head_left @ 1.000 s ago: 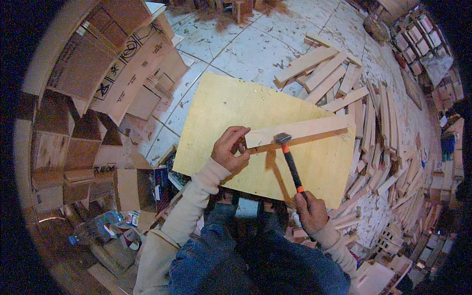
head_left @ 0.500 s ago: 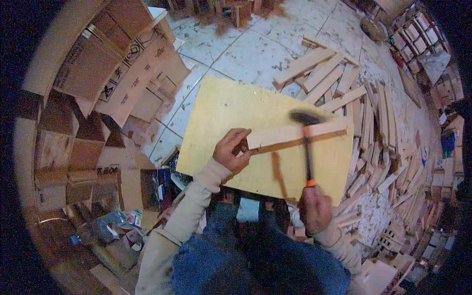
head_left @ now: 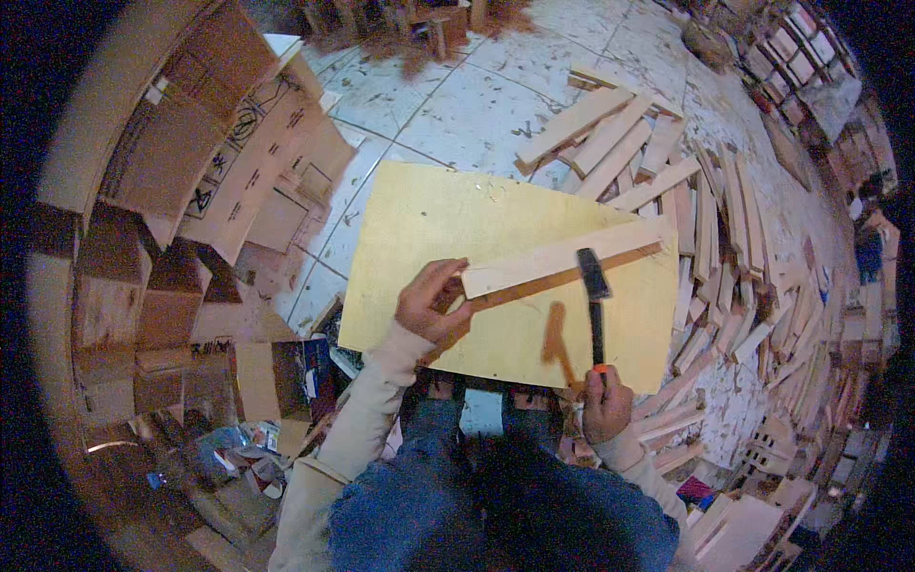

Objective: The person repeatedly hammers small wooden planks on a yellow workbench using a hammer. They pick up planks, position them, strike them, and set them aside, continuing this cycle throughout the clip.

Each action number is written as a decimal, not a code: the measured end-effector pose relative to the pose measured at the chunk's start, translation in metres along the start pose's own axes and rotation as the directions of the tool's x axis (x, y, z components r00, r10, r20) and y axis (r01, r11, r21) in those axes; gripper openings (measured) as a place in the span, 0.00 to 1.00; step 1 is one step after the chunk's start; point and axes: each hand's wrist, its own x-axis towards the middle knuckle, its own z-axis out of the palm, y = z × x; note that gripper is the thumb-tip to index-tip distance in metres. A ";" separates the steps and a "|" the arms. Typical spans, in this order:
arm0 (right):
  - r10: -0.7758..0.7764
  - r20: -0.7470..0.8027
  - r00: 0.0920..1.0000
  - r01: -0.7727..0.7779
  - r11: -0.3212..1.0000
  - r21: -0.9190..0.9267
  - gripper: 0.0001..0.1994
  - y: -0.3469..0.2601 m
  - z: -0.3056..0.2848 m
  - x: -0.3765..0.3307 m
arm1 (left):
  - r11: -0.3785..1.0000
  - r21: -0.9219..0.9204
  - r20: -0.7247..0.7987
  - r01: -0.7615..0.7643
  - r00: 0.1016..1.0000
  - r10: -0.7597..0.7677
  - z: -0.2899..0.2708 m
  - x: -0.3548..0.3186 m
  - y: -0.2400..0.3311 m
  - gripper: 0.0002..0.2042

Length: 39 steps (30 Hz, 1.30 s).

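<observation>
A pale wooden strip [head_left: 553, 255] lies slanted above a yellow board [head_left: 405, 224], its right end farther from me. My left hand [head_left: 429, 303] grips the strip's left end between thumb and fingers. A shadow runs along the strip's near side. My right hand [head_left: 607, 408] is closed round the handle of a hammer [head_left: 597, 310] with a black head and an orange band by the grip. The hammer points away from me, its head just on the near side of the strip, over the board. Whether the head touches anything I cannot tell.
A large heap of wooden strips [head_left: 724, 229] covers the tiled floor at the right. Open cardboard boxes [head_left: 257, 162] stand along the left. Plastic wrappers and scraps [head_left: 253, 458] lie at the lower left. Brown wooden legs [head_left: 437, 36] with sawdust around them are at the far edge.
The hammer's blurred head was over the strip; it is now nearer me, turned, and sharper. The left hand and the strip have shifted slightly left in the picture, as the whole view moved a little.
</observation>
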 end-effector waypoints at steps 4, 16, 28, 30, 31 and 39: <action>-0.032 -0.160 0.987 0.012 0.992 -0.125 0.18 0.015 -0.031 -0.010 | 0.946 0.042 -0.250 -0.320 0.914 0.320 -0.050 0.005 0.044 0.31; 0.093 -0.375 0.922 -0.176 0.965 -0.193 0.17 0.060 -0.024 -0.028 | 0.814 0.229 -0.160 -0.534 0.804 0.573 0.025 0.098 0.124 0.18; 0.114 -0.522 0.845 -0.425 0.737 -0.526 0.19 0.204 -0.104 0.204 | 0.676 0.520 0.458 -0.522 0.838 0.296 0.060 0.054 0.011 0.16; 0.174 -0.468 0.866 -0.453 0.668 -0.591 0.22 0.217 -0.108 0.231 | 0.646 0.552 0.477 -0.527 0.835 0.274 0.048 0.045 0.009 0.17; 0.216 -0.452 0.866 -0.480 0.613 -0.628 0.24 0.219 -0.109 0.240 | 0.632 0.546 0.444 -0.550 0.830 0.338 0.044 0.042 0.010 0.17; -0.123 -0.707 0.696 -0.227 0.897 -0.380 0.16 0.143 -0.148 0.192 | 0.879 0.376 0.042 -0.293 0.953 0.300 -0.005 0.019 0.032 0.15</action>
